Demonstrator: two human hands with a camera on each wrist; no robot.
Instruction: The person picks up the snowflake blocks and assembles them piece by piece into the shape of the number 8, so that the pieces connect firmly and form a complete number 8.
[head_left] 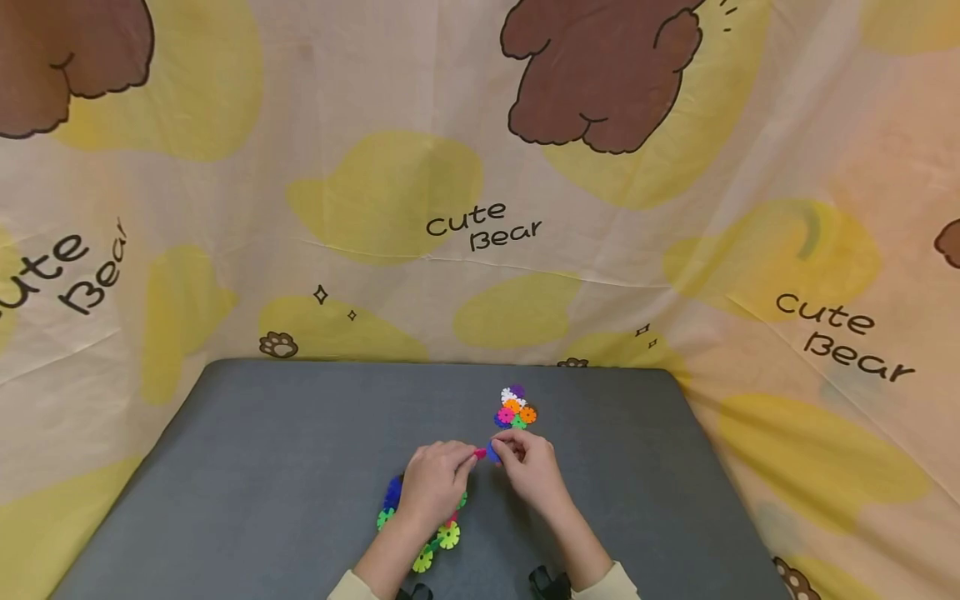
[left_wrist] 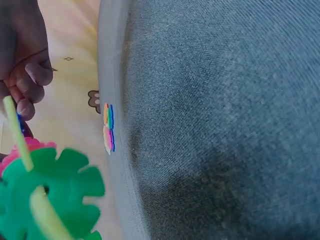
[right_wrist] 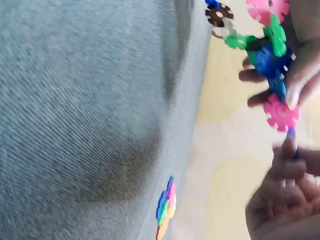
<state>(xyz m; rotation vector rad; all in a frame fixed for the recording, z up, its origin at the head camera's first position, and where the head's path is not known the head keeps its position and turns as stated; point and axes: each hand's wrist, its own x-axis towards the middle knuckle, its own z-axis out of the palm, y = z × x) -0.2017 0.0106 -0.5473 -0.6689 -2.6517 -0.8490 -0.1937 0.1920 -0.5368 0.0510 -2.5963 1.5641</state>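
My left hand (head_left: 435, 482) grips a chain of notched plastic snowflake discs (head_left: 448, 535), in green, yellow, blue and other colours, which hangs below it. A pink disc (head_left: 481, 453) sticks out past its fingertips at the chain's end. Between thumb and fingers, my right hand (head_left: 534, 468) pinches a blue disc (head_left: 492, 452). In the right wrist view, the blue disc's edge (right_wrist: 291, 134) meets the lower rim of the pink disc (right_wrist: 281, 113); whether their slots are joined I cannot tell. A green disc (left_wrist: 55, 192) of the chain looms close in the left wrist view.
Beyond the hands, a small pile of loose discs (head_left: 513, 408) in white, orange, pink, green, blue and purple lies on the grey table (head_left: 300, 450). A printed cloth (head_left: 375, 200) hangs behind the table's back edge and along its sides.
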